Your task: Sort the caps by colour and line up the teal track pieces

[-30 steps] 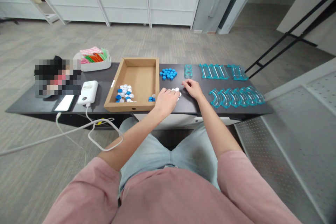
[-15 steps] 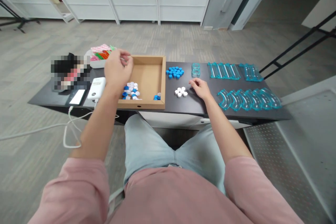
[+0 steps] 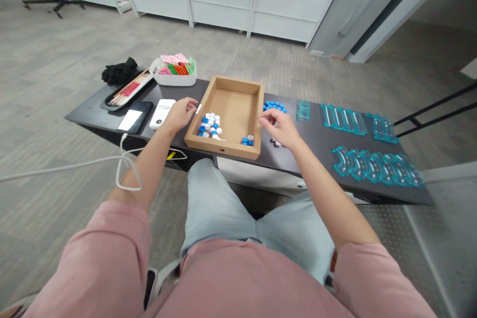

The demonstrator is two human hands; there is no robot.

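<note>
A shallow cardboard box (image 3: 238, 84) stands on the dark table between my hands. Inside it, a heap of small white and blue hexagonal pieces (image 3: 210, 124) lies front left, and a few more blue and white pieces (image 3: 247, 140) sit in the front right corner. Just outside the left wall is my left hand (image 3: 182, 113), its fingers loosely bent and apart. My right hand (image 3: 279, 126) reaches the right wall with its fingertips, fingers partly spread. Behind that hand show blue pieces (image 3: 275, 105); white pieces (image 3: 276, 142), mostly hidden, lie below it.
Teal clear plastic parts stand in rows on the right: curved ones (image 3: 376, 166), straight ones (image 3: 343, 119) and a small stack (image 3: 303, 110). To the left are a white power bank (image 3: 162, 113), a phone (image 3: 136, 117), a black tray (image 3: 128, 90) and a white container (image 3: 175, 79). A white cable (image 3: 128, 159) hangs near my left forearm.
My left hand has come down from above the box's left side to beside its left wall. My right hand has moved left from beside the white pieces to the right wall. The view has turned.
</note>
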